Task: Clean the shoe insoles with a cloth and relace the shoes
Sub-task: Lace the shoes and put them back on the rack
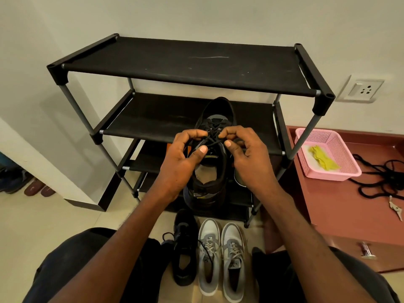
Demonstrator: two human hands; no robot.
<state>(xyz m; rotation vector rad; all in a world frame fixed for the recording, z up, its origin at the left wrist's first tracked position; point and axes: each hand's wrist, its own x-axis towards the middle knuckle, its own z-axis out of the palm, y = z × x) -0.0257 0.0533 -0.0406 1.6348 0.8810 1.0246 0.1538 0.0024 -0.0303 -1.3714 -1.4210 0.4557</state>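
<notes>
A black sneaker (215, 115) is held up in front of the shoe rack, toe pointing away from me. My left hand (185, 158) grips its left side and pinches the black lace (211, 139) near the top eyelets. My right hand (247, 154) pinches the lace on the other side. On the floor between my knees lie the other black sneaker (184, 248), its lace loose, and a pair of grey-and-white sneakers (220, 259). A yellow cloth (323, 159) lies in a pink basket (341, 171) at the right.
A black shoe rack (188, 68) with several fabric shelves stands against the wall. To its right is a reddish-brown cabinet top (328, 204) with a loose black cord (382, 178) and keys (395, 207). Sandals (39, 188) lie at far left. A wall socket (364, 89) is at the right.
</notes>
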